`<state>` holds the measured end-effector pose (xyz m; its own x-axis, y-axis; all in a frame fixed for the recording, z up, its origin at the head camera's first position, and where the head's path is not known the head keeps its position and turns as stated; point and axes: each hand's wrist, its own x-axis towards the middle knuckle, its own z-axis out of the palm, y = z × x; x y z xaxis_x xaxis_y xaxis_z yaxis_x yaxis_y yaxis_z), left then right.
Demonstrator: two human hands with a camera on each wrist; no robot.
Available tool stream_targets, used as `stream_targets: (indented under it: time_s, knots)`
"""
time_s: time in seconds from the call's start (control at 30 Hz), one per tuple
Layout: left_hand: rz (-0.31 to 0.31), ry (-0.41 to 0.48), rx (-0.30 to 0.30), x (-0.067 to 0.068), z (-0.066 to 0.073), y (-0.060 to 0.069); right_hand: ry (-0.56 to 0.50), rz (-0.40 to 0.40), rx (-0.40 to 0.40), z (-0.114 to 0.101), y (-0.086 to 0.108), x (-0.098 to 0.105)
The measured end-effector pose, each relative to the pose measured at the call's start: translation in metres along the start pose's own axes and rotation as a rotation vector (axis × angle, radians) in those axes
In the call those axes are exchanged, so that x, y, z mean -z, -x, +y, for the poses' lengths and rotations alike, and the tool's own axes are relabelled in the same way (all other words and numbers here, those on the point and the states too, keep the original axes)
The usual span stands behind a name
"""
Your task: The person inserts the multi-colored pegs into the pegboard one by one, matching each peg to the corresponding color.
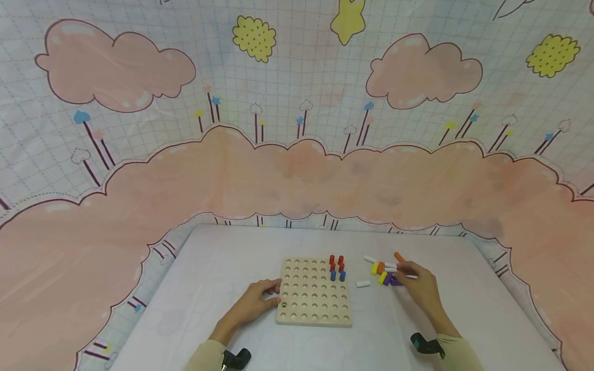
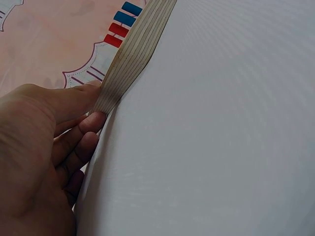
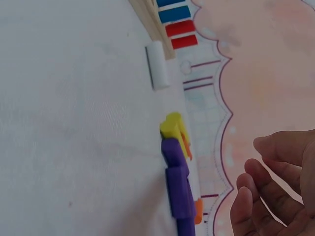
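Note:
A square wooden pegboard (image 1: 306,291) with rows of round holes lies on the table. My left hand (image 1: 260,301) holds its left edge, thumb and fingertips against the wood; in the left wrist view, this hand (image 2: 54,132) is at a corner. Red pegs (image 1: 332,267) and blue pegs (image 1: 342,276) stand in the far right holes. Over a loose group of pegs hovers my right hand (image 1: 421,288). The right wrist view shows that hand (image 3: 280,187) with thumb and fingers apart and nothing visible between them. Purple pegs (image 3: 181,191) and yellow pegs (image 3: 173,125) lie near it.
A white peg (image 1: 363,284) lies between the board and the loose group. Other white pegs (image 1: 369,258) and orange pegs (image 1: 381,268) lie scattered there. Behind the white table (image 1: 232,247) hangs a cloth printed with clouds (image 1: 120,67).

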<state>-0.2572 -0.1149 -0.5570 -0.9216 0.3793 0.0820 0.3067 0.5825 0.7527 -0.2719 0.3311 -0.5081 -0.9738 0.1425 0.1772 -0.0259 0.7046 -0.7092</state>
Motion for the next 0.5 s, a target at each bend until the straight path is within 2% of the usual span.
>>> stream_targets:
  time_s: [0.5]
  knots:
    - [0.019, -0.021, 0.012, -0.001, 0.001, 0.001, 0.057, 0.029, -0.018, 0.027, 0.000, 0.014]
